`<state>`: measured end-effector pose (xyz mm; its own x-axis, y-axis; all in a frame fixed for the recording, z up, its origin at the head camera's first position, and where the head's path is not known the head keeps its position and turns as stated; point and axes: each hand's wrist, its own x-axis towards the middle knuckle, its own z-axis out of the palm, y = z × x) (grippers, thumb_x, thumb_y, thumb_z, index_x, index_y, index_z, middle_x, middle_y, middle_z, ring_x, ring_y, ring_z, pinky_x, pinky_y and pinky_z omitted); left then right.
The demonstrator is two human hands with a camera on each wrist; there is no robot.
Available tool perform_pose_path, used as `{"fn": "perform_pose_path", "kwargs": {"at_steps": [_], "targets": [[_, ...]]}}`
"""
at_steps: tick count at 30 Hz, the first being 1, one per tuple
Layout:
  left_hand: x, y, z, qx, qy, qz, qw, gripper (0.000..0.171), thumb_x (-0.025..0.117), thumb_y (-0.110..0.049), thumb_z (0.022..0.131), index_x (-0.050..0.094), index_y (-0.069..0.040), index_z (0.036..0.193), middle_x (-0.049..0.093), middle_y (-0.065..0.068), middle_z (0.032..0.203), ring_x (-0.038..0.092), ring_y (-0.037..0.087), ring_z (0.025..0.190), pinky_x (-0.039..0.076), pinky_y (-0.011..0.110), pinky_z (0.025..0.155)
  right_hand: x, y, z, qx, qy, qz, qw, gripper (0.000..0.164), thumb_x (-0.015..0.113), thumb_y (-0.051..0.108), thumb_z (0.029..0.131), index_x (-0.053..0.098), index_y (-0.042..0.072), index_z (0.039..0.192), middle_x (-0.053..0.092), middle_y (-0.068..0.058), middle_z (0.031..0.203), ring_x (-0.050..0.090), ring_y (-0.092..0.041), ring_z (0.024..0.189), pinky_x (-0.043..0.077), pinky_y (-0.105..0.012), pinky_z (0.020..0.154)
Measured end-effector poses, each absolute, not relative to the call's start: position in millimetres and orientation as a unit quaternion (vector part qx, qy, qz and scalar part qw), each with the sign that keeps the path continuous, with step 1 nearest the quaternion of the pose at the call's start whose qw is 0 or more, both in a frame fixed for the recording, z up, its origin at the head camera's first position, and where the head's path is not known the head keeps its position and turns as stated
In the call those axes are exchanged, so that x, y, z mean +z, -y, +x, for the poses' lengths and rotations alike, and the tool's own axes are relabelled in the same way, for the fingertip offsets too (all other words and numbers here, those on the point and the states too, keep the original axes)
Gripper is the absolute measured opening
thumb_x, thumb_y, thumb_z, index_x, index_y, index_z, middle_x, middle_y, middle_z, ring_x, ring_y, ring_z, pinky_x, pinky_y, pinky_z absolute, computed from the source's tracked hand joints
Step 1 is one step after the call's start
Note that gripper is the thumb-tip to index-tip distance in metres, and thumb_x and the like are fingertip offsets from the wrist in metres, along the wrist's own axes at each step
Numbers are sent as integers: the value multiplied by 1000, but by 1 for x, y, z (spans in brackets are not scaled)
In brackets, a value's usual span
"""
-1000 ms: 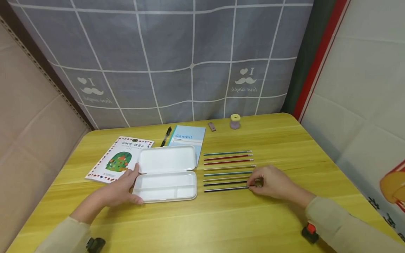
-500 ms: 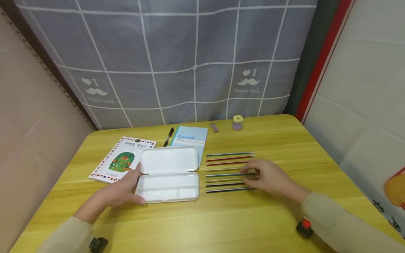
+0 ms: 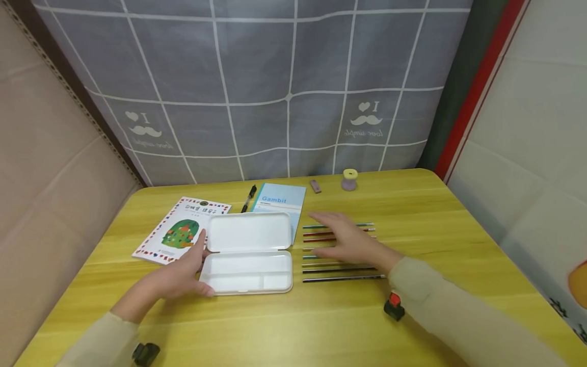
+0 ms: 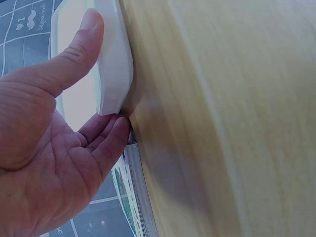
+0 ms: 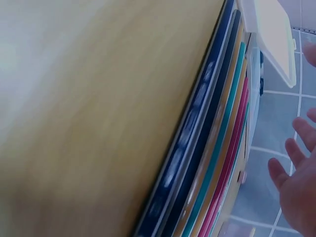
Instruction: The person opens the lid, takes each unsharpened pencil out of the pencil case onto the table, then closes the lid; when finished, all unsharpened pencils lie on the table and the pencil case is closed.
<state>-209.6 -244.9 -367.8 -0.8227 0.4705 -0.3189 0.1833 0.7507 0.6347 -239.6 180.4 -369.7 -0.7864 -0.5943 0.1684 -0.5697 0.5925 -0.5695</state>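
Note:
A white pencil case (image 3: 249, 232) lies opened out on the table, its lid folded back and its divided tray bare. My left hand (image 3: 183, 270) holds the case's left end; in the left wrist view the thumb reaches over the case's wall (image 4: 116, 69) and the fingertips curl in at its corner. Several pencils (image 3: 344, 278) lie in a row right of the case, dark, gold, teal and red. Over the farther pencils is my right hand (image 3: 350, 239), fingers spread, with nothing in its grasp. In the right wrist view its fingers (image 5: 296, 153) stand above the pencil row.
A picture book (image 3: 181, 232) lies left of the case. Behind it are a black pen (image 3: 249, 198) and a light blue "Gambit" notebook (image 3: 282, 199), partly under the lid. A small purplish block (image 3: 315, 186) and a yellow-and-purple spool-shaped thing (image 3: 349, 179) stand near the back edge.
My right hand has left the right ends of the nearest pencils and moved left and away across the row, its fingers spreading. My left hand stays at the case.

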Motion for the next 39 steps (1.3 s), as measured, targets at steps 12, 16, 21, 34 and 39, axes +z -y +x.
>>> {"fn": "perform_pose_path", "kwargs": {"at_steps": [12,16,21,34,39], "targets": [[-367,244,-211,295,-909,180,234,149,92,-42,77,-23,11,156,51,24,145,49,37,137,33,61,118,-369,-147,-254,-310,-893,-310,106,105,80,49,91,21,8,167,23,-11,172,18,-35,158,23,-58,125],[-368,243,-212,300,-907,183,230,148,92,-41,77,-23,11,156,50,25,146,49,37,138,34,60,118,-369,-139,-259,-308,-891,-313,117,107,79,49,91,18,5,167,20,-12,173,16,-37,158,21,-56,126],[-368,243,-211,304,-907,180,230,148,92,-40,77,-23,11,156,49,28,148,48,39,138,34,60,118,-369,-133,-262,-312,-887,-313,130,109,81,49,89,18,5,167,21,-12,172,17,-38,158,21,-56,126],[-369,243,-208,309,-909,174,220,150,91,-41,79,-28,10,154,46,33,149,41,45,143,26,65,119,-372,-140,-252,-361,-867,-329,98,108,91,36,82,27,15,167,29,-6,170,28,-30,155,31,-55,123],[-372,245,-206,316,-908,175,212,152,91,-40,78,-32,8,153,45,34,148,42,46,142,28,64,119,-376,-145,-245,-428,-829,-346,95,113,94,25,79,24,15,167,35,-5,168,32,-25,153,40,-52,117]]}}
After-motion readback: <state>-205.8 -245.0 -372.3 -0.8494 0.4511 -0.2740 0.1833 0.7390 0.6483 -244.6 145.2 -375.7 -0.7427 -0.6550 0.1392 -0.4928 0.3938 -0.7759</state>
